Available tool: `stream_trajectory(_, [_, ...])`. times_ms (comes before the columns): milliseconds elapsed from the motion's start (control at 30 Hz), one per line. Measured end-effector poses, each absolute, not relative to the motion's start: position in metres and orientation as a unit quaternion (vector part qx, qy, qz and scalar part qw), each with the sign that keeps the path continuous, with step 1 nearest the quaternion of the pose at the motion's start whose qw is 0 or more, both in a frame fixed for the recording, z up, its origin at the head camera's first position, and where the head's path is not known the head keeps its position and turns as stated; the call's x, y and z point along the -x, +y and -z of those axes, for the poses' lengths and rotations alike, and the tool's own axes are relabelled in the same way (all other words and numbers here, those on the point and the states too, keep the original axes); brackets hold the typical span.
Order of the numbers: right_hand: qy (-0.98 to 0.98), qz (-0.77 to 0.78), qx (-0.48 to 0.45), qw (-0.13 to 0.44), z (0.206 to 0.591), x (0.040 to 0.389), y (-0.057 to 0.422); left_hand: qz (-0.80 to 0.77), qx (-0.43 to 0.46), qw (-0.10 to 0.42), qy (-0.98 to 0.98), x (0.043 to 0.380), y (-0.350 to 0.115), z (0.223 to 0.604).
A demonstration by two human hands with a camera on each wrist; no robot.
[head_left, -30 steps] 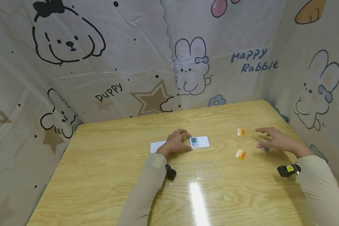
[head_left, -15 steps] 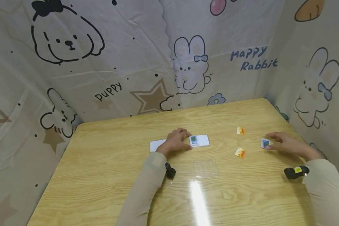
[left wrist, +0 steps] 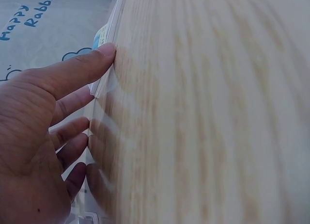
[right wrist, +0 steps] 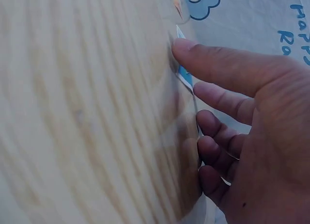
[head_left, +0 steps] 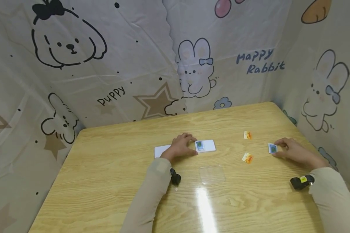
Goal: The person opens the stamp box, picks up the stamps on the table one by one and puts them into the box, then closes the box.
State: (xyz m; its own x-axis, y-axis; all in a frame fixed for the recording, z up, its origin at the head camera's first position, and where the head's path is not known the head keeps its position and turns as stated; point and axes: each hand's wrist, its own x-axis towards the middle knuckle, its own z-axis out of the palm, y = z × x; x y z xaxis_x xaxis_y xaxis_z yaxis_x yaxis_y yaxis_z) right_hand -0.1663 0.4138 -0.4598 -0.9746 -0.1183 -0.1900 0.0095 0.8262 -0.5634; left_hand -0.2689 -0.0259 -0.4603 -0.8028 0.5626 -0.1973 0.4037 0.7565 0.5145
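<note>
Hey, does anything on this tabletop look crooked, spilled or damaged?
Only slightly crooked: the nearer orange-and-white card lies turned at an angle, while the farther orange-and-white card sits squarer, so the two don't line up. No spill or obvious damage shows.

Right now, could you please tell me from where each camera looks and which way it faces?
Head: worn on the head, facing forward and down at the table and printed backdrop; left hand, right hand and both sleeves show.
Left wrist: worn there, looking along the left hand at the edge of the white slab; only that hand shows.
Right wrist: worn there, looking along the right hand at the small blue card; only that hand shows.
Shared: both wrist views include the table and blue lettering.
</note>
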Motion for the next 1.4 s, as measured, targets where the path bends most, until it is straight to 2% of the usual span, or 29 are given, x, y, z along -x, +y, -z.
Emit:
stream_trajectory(433, [0.952, 0.288, 0.05, 0.091, 0.461, 0.171, 0.417, -0.234, -0.265, 0.165, 0.921, 0.271, -0.024, 0.462])
stream_trajectory(733, [0.943, 0.31, 0.041, 0.116, 0.452, 0.178, 0.412, -0.235, -0.265, 0.16, 0.921, 0.271, -0.022, 0.463])
stream_trajectory(1100, [0.93, 0.339, 0.087, 0.112, 0.431, 0.196, 0.373, -0.23, -0.269, 0.164, 0.921, 0.271, -0.02, 0.46])
stream_trajectory(1400, [0.918, 0.351, 0.157, 0.1, 0.423, 0.207, 0.317, -0.223, -0.266, 0.174, 0.922, 0.267, -0.024, 0.456])
